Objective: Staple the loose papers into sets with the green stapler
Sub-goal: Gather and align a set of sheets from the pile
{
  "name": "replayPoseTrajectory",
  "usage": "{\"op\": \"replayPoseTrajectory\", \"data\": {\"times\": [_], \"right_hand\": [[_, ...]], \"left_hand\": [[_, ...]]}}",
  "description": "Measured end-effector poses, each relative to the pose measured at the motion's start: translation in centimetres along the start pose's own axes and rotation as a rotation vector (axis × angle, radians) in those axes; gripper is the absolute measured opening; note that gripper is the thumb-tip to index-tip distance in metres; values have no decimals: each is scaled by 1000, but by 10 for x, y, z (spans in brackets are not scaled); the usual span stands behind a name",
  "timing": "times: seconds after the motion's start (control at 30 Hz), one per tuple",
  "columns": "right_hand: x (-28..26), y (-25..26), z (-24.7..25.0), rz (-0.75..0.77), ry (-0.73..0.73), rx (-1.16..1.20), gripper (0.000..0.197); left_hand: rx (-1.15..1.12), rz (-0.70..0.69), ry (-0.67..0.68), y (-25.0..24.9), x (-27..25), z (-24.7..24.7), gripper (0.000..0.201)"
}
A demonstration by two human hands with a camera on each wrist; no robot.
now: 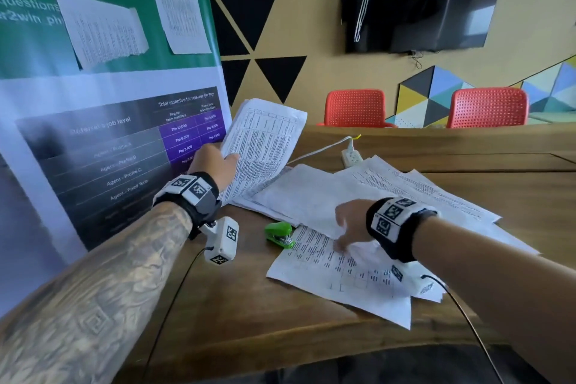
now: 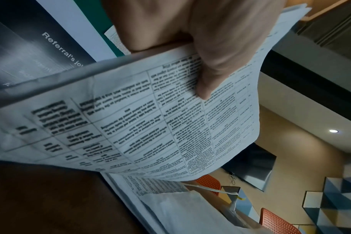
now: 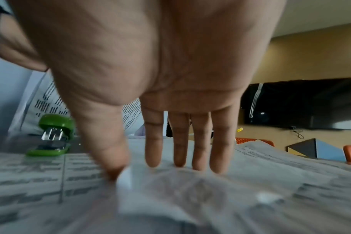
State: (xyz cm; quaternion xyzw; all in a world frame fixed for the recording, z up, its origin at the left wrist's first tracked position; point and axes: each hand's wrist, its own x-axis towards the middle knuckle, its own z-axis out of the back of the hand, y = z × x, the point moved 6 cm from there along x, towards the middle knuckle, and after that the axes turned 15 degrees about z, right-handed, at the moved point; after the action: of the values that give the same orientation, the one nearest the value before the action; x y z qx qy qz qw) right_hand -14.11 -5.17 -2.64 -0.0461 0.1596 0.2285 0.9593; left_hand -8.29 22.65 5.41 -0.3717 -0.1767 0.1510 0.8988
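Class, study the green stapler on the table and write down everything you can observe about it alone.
The green stapler is small, with a rounded, glossy bright-green plastic top and a flat green base; a silvery metal staple channel shows between them. It lies flat on the brown wooden table, apparently closed. It lies between the two forearms, beside the printed sheets, its base edge close to or touching the nearest sheet. Neither hand touches it: the right hand rests on paper nearby, and the left hand holds other pages up.

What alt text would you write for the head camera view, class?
Left hand holds up a printed sheet; right hand presses straight fingers on papers on a wooden table, beside a green stapler.
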Motion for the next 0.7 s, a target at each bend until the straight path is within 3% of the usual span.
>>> {"op": "replayPoseTrajectory", "data": {"times": [0.1,0.17,0.23,0.4,0.57,0.7], "right_hand": [[3,8,13,25,-36,-182,28],[2,9,20,22,-81,-198,22],[-2,9,33,23,-226,-151,17],[-18,9,89,125,-769,-195,17],[-48,22,127,287,-991,-288,19],[-69,29,137,321,-1161,-299,19]], "left_hand": [[-5,-3,15,-3,-3,6,31],[2,-36,33,-8,-7,8,30],[37,-88,63,-16,-12,5,29],[133,-237,167,-39,-39,-13,52],[189,-426,263,-50,-64,-35,53],[279,-350,147,-47,-65,-36,46]]}}
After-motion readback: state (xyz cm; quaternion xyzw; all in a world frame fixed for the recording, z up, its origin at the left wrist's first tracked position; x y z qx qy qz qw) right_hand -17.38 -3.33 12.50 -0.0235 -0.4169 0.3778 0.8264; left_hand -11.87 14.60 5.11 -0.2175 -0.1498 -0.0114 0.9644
